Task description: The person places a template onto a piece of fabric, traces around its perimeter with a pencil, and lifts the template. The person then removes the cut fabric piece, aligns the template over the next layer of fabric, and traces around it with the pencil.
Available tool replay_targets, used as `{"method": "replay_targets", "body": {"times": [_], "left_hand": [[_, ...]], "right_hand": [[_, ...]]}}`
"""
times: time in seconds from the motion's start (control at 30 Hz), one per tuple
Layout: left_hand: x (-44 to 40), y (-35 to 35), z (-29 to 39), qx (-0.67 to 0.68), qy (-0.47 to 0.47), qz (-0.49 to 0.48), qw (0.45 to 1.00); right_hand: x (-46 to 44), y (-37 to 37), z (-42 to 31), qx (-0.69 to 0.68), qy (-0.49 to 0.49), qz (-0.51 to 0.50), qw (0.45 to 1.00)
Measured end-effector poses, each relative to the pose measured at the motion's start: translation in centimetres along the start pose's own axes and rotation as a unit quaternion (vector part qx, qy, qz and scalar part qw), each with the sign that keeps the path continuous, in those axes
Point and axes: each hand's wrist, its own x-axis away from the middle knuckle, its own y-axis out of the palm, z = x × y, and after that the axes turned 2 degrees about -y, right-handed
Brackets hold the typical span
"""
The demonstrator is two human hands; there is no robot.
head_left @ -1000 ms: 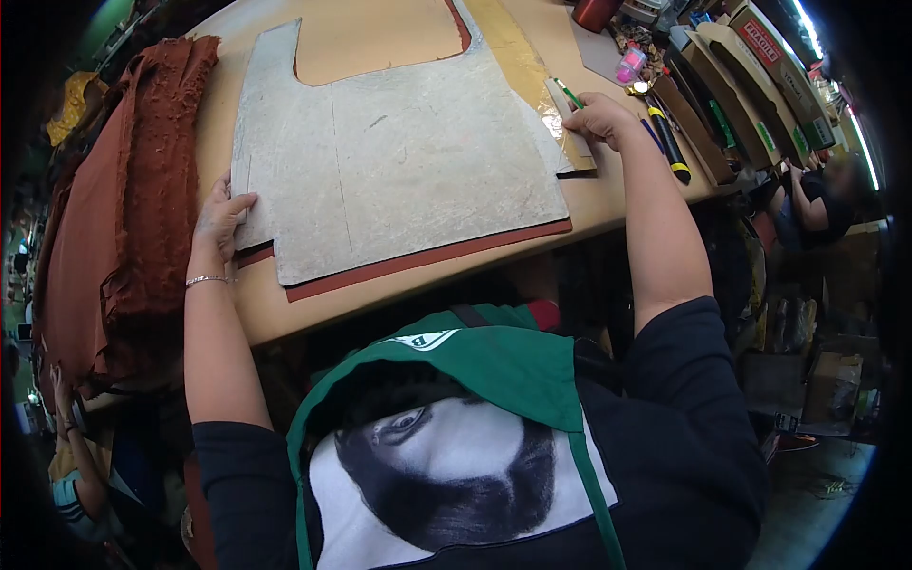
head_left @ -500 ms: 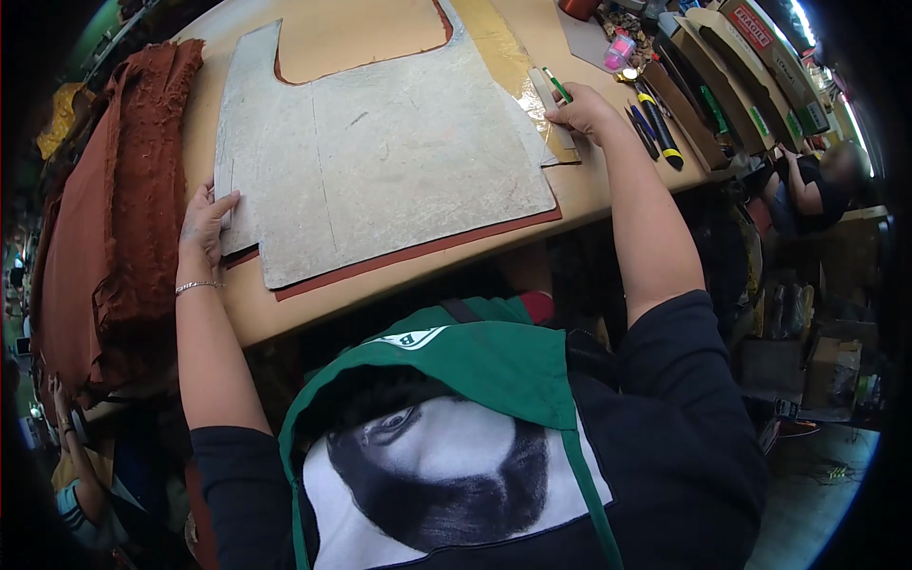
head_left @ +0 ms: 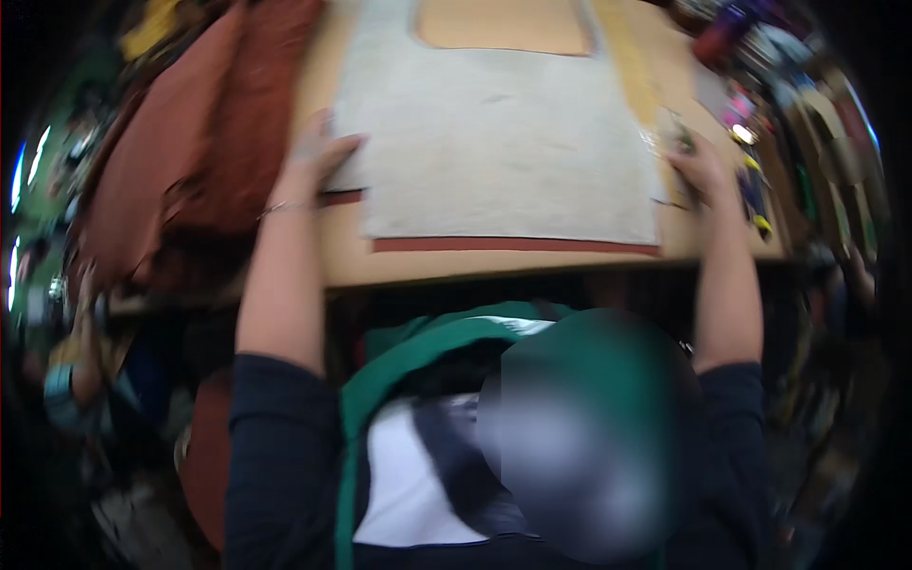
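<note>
A large pale grey template with a wide cutout at its far side lies flat on the tan table. Reddish-brown material shows as a strip under its near edge. My left hand rests at the template's left edge, thumb spread away from the fingers. At the right edge, beside a yellowish shiny strip, my right hand has its fingers bent together around something blurred, where the green pencil was seen earlier.
Folded reddish-brown material is stacked on the left. A black and yellow tool, small items and cardboard boxes stand at the right. Another person's arm shows at the lower left.
The whole view has swung and blurred, so the template and both hands appear further right and more level. Both hands stay at the template's sides.
</note>
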Motion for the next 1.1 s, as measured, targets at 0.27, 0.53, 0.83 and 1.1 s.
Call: {"method": "replay_targets", "body": {"times": [0.27, 0.53, 0.83, 1.1], "left_hand": [[0.0, -0.2, 1.7, -0.127, 0.02, 0.015, 0.992], [0.4, -1.2, 0.8, -0.111, -0.011, -0.033, 0.993], [0.1, -0.5, 0.5, -0.149, 0.015, -0.008, 0.989], [0.0, -1.1, -0.7, 0.02, 0.066, -0.136, 0.988]], "right_hand": [[0.5, -0.6, -0.2, -0.005, 0.039, -0.014, 0.999], [0.4, -0.6, -0.1, -0.054, 0.047, -0.033, 0.997], [0.2, -0.5, 0.4, -0.042, 0.036, -0.03, 0.998], [0.9, -0.5, -0.5, -0.004, -0.003, 0.01, 1.0]]}}
